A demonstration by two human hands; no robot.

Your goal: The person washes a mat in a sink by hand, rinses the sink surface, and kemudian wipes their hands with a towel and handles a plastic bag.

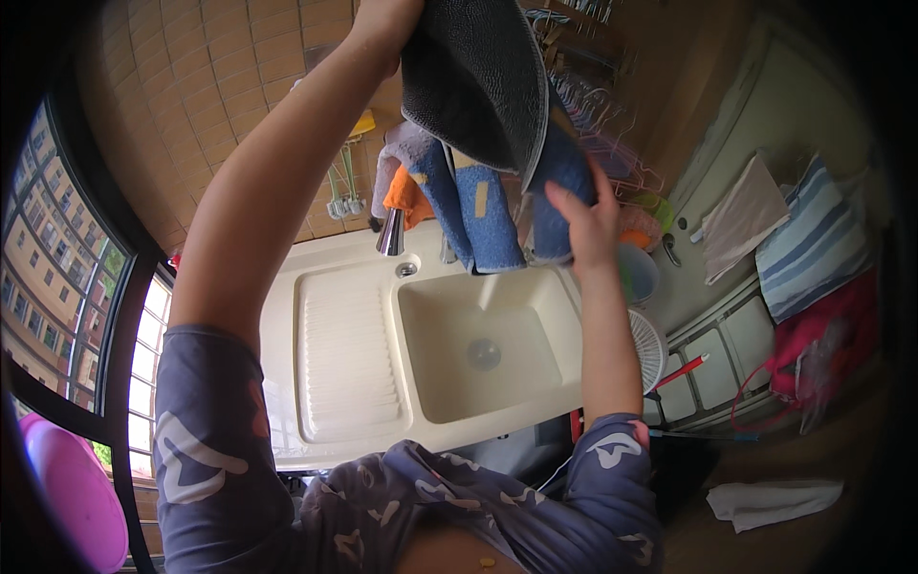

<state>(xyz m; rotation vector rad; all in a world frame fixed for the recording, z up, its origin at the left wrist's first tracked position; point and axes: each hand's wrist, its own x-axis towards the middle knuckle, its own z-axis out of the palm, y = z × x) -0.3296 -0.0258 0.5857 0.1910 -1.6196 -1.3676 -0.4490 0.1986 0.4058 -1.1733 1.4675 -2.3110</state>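
A dark grey cloth (473, 79) with a pale stitched edge hangs before me above the sink. My left hand (391, 21) is raised at its upper left corner, cut by the picture's top edge, so the fingers are hidden. At the cloth's lower right, my right hand (595, 222) is spread beside a blue cloth (563, 172), slightly blurred; whether it grips the fabric is unclear. Another blue cloth (488, 215) with yellow patches hangs behind, next to an orange cloth (407, 197) and a grey-lilac towel (412, 143). Below them lies the cream sink basin (445, 387).
A ribbed drainboard (348, 351) and a chrome faucet (391, 233) are left of the basin. Plastic hangers (609, 143) hang at upper right, above a white basket (647, 350). Striped cloth (810, 240) hangs farther right. A pink basin (75, 488) stands by the window at left.
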